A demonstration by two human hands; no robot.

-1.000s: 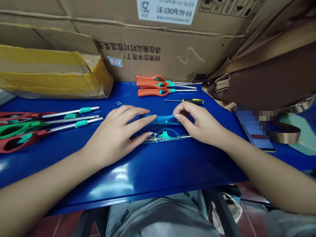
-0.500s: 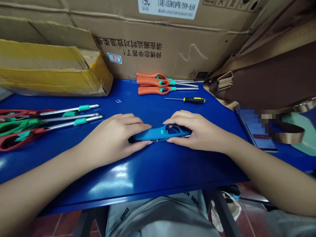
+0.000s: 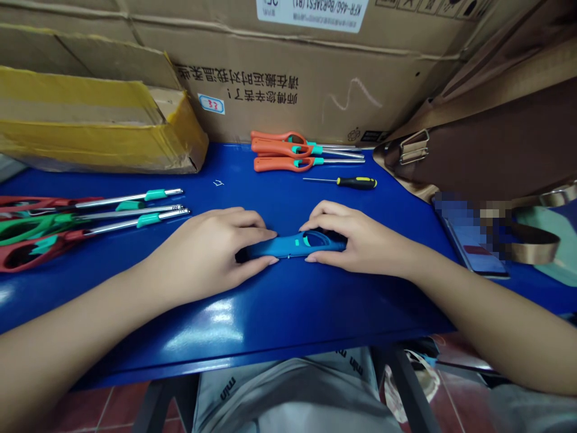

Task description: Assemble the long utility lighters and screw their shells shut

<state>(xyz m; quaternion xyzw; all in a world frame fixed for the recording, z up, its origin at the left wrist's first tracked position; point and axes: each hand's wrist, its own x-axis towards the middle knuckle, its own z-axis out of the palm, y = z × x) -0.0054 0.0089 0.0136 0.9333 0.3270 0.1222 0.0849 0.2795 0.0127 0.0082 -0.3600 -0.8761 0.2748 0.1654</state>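
Left hand (image 3: 220, 246), right hand (image 3: 366, 242): fingers part-closed on blue casing (image 3: 285, 246) ends. Taped box (image 3: 90, 144) before carton (image 3: 333, 117), contents hidden. Carton labels (image 3: 211, 104): "33", inverted "KFR-46G".

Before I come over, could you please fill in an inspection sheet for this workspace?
Surface: glossy blue tabletop, reflecting light.
Work in hand: blue lighter, teal parts showing, lying crosswise.
Clutter: orange lighters, black-and-yellow screwdriver and small white bits beyond the hands; red and green lighters at left; phone at right.
Hands: left hand around the lighter's left end, right hand around its right end.
Cables: nothing seen on the tabletop.
Surroundings: large cardboard box and yellow-taped carton behind, brown bag at right.
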